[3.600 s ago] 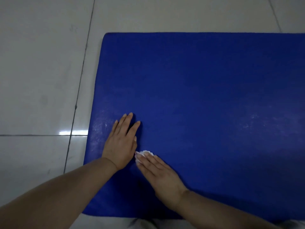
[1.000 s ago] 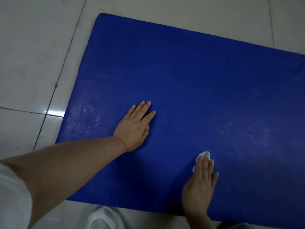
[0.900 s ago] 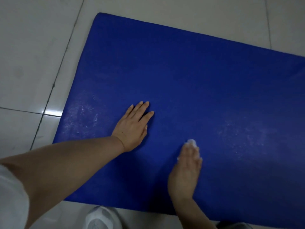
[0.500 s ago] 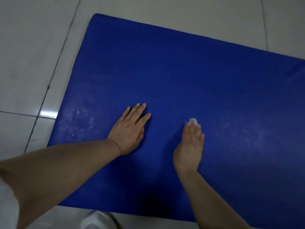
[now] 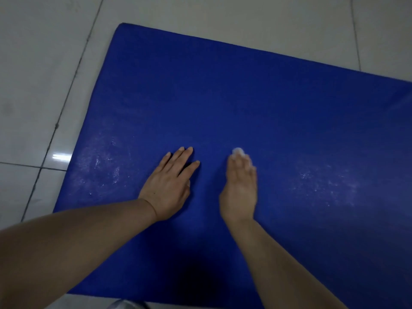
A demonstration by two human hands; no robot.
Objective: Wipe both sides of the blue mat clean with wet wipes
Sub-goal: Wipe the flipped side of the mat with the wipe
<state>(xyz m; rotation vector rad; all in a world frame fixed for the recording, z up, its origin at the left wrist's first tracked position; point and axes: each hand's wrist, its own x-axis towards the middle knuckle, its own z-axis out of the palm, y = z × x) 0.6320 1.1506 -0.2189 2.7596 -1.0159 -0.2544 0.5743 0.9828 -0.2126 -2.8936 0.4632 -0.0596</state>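
- Your right hand (image 5: 239, 186) lay flat with straight fingers, pressing a small white wet wipe (image 5: 237, 150) onto the mat; only a tuft showed at the fingertips, toward twelve o'clock.
- Your left hand (image 5: 168, 186) rested just beside it at nine o'clock, fingers straight and slightly spread, palm down, holding nothing.
- The blue mat (image 5: 245, 97) lay flat on the tiled floor (image 5: 44, 63), reaching from the near edge out to twelve and past three o'clock.
- Pale wet-looking streaks showed at nine and three o'clock of your hands.
- The mat looked soft, light and floppy, probably grippy rather than slick; for flipping, you were best placed to take its left edge or a near corner.
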